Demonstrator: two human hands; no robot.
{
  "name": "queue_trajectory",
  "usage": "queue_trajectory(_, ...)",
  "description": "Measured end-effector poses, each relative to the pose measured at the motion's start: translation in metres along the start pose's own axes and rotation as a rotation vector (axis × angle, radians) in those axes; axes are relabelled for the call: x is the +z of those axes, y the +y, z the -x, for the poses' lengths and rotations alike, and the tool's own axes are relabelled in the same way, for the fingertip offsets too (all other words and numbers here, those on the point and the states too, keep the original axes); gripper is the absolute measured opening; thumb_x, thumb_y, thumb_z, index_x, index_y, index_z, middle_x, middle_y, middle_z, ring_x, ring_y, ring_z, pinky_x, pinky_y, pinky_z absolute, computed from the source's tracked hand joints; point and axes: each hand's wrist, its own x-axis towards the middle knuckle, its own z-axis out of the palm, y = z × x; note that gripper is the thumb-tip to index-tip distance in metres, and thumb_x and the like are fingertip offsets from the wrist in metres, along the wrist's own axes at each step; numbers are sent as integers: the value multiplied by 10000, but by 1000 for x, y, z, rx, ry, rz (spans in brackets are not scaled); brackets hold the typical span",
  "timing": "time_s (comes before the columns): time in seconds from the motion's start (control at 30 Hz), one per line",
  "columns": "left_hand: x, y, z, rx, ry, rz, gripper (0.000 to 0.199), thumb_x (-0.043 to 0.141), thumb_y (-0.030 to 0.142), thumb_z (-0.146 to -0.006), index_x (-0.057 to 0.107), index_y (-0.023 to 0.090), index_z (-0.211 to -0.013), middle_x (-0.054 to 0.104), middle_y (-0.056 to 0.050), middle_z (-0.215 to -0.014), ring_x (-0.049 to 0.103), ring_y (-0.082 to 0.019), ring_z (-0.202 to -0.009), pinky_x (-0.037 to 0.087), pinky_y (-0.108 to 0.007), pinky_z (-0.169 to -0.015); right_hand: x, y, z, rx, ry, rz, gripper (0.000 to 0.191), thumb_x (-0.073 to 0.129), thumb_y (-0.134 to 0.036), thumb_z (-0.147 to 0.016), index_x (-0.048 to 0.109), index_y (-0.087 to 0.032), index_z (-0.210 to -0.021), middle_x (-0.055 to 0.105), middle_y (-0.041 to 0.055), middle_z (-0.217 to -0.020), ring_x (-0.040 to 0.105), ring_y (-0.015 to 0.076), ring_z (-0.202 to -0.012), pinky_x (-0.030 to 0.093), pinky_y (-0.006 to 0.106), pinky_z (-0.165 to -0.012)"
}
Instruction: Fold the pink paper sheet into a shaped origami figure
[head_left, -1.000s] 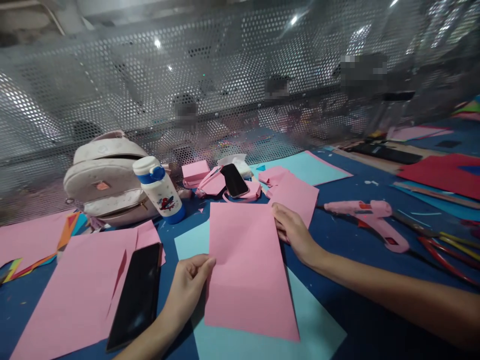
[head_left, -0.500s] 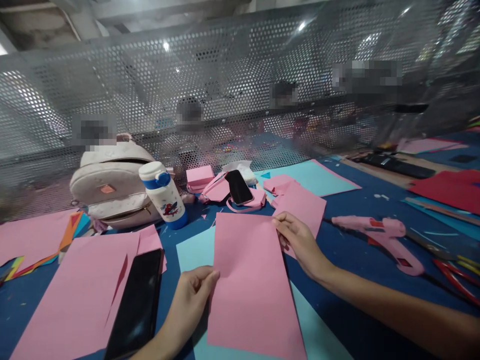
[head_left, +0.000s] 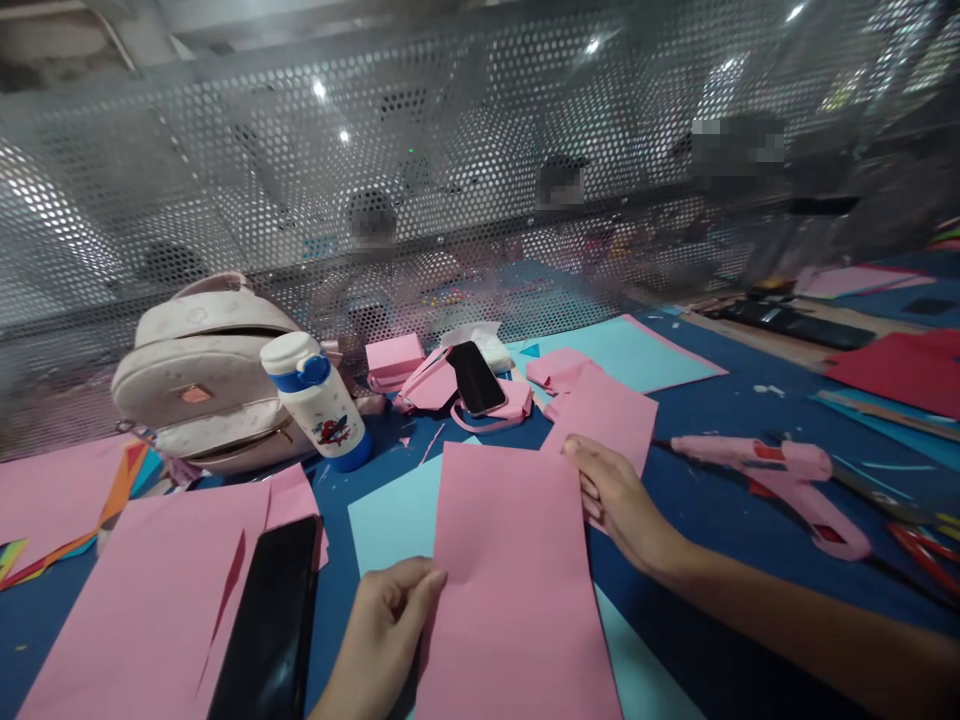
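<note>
A sheet of pink paper [head_left: 517, 580] is held between my two hands, over a light blue sheet [head_left: 397, 515] on the blue table. My left hand [head_left: 390, 630] pinches its left edge between thumb and fingers. At the upper right corner, my right hand [head_left: 619, 500] grips the same sheet, thumb on top. Just beyond that corner lies another pink piece [head_left: 615, 415]. A black phone [head_left: 270, 620] rests on larger pink sheets [head_left: 150, 590] left of my left hand. To the right of my right hand sits a pink glue gun [head_left: 780, 480].
A white backpack [head_left: 210, 380] and a white-and-blue bottle [head_left: 319, 400] stand at the back left. Farther back are a second phone [head_left: 477, 378] on pink pieces and a large light blue sheet [head_left: 637, 355]. Red-handled scissors [head_left: 922, 560] lie right. A perforated metal screen [head_left: 465, 180] closes off the back.
The pink sheet and both hands have shifted slightly right and down in view. The camera view has moved a little too. Both hands keep their grip on the sheet.
</note>
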Motion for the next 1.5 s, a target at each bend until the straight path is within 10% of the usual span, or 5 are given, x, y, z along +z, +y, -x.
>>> queue_trajectory(0.17,1,6,-4,45,101,-14,496,518,558,-881,510,161,-584,328,23,-581,286,-116,-561,292,-212,-509,1,3,-3,-53,13,-28,499,588,-673,-814,462,-202,-708,386,-71,-538,331,67,-425,250,190,-389)
queue_trajectory(0.33,-3,1,-9,30,195,4,480,516,559,-875,469,170,-597,310,23,-602,299,-121,-584,285,-220,-525,3,2,2,-102,-265,138,534,554,-703,-823,523,-181,-718,459,-35,-597,428,99,-515,347,234,-492)
queue_trajectory(1.0,-7,3,-6,57,279,136,447,571,552,-867,500,169,-649,364,22,-632,306,-130,-619,283,-219,-561,5,10,9,-238,-524,555,604,501,-678,-856,260,-216,-550,180,-68,-547,178,81,-503,127,259,-491)
queue_trajectory(1.27,-7,3,-5,85,276,156,490,605,555,-855,430,174,-600,273,38,-620,230,-118,-611,225,-225,-540,5,6,14,-93,-489,423,578,510,-665,-869,446,-200,-531,502,-20,-371,425,103,-329,299,246,-443)
queue_trajectory(1.5,-8,-5,-9,59,315,227,470,592,545,-869,403,182,-639,271,37,-648,227,-116,-625,226,-222,-543,8,4,12,-226,-585,491,663,613,-697,-767,279,-206,-472,240,-76,-451,207,62,-437,138,247,-452)
